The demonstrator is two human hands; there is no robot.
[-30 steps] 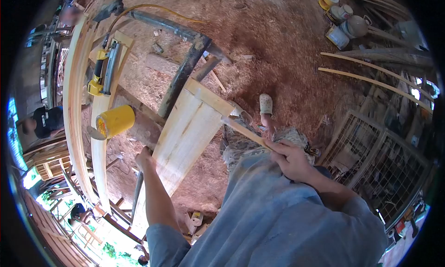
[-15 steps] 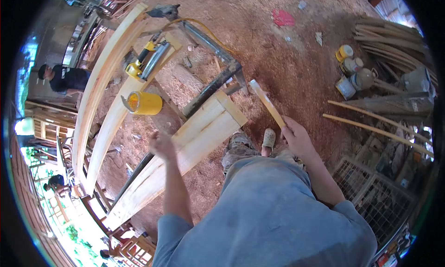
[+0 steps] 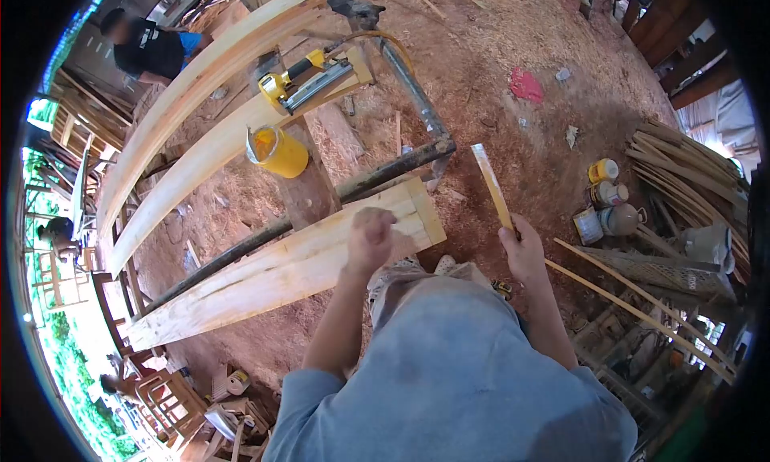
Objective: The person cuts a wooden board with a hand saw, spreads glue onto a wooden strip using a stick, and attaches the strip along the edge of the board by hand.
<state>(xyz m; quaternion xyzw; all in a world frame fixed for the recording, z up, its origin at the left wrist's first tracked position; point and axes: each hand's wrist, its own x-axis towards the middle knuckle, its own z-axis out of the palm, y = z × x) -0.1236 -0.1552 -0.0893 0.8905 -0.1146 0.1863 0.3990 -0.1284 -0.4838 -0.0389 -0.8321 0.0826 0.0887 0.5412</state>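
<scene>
My right hand [image 3: 525, 245] is closed round the lower end of a narrow wooden stick [image 3: 492, 188], whose far end is whitish and points up and away. My left hand [image 3: 371, 239] hovers over a wide pale board [image 3: 281, 281] with its fingers curled in; whether anything is in them is hidden. Beyond the board, a yellow bucket [image 3: 282, 156] with yellow stuff smeared inside its rim rests on a support. Behind it a yellow and black nail gun [image 3: 297, 81] lies across the end of a curved plank [image 3: 188, 164].
A dark metal frame [image 3: 413, 93] carries the boards. Another curved plank [image 3: 200, 61] runs behind. A person in a dark shirt [image 3: 152, 54] is at upper left. Right of me are several containers [image 3: 605, 193], thin wooden strips [image 3: 634, 293] and a strip pile [image 3: 690, 181].
My view has turned and shifted, so the boards and bucket sit differently in it. My left hand has moved right, toward the board's near end. The stick stays in my right hand.
</scene>
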